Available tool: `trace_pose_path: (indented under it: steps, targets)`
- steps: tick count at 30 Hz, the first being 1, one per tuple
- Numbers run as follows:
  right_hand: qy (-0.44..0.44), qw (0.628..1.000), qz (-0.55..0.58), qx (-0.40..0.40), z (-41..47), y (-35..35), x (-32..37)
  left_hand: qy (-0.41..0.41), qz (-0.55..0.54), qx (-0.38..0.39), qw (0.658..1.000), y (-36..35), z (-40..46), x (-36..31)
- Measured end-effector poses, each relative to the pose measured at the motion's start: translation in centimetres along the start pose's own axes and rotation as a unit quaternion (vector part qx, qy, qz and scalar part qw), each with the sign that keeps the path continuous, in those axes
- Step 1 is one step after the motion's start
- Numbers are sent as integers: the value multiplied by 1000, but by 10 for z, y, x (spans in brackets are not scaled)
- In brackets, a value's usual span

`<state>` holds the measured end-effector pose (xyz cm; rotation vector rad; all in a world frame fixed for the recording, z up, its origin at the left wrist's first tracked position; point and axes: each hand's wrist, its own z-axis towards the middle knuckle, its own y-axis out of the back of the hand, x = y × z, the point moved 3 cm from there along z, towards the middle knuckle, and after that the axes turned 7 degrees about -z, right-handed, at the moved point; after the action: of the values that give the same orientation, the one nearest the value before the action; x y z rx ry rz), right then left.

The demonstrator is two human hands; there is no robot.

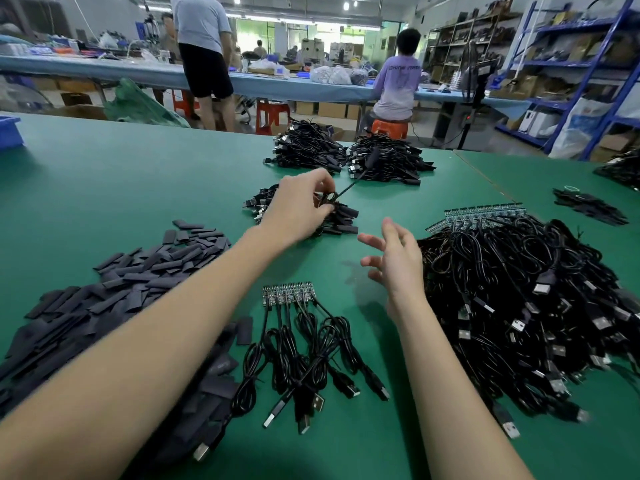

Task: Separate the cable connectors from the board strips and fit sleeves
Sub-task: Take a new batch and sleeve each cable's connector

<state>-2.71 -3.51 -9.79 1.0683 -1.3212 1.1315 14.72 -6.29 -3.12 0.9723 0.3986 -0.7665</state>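
I see my left hand [298, 206] pinching a black cable [353, 183] over the small sleeved pile [341, 220], while my right hand [394, 258] hovers with fingers spread beyond the board strip [287, 294], beside the big cable heap [519, 306].

Board strip [287, 295] with coiled cables [304, 362]
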Motion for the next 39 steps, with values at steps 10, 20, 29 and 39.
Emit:
trace_pose_path:
  steps: [10,20,29,39]
  targets:
    - [-21,995,-74,70,-5,-13,-15,-145,262,148,943,-27,14,64]
    - [46,967,-212,133,-7,-19,-13,-18,74,76,994,-1,-14,55]
    - [72,878,-437,181,-10,-29,-15,165,174,231,943,-1,-66,43]
    - [70,933,-323,144,-11,-29,-19,170,-48,279,944,2,-73,40]
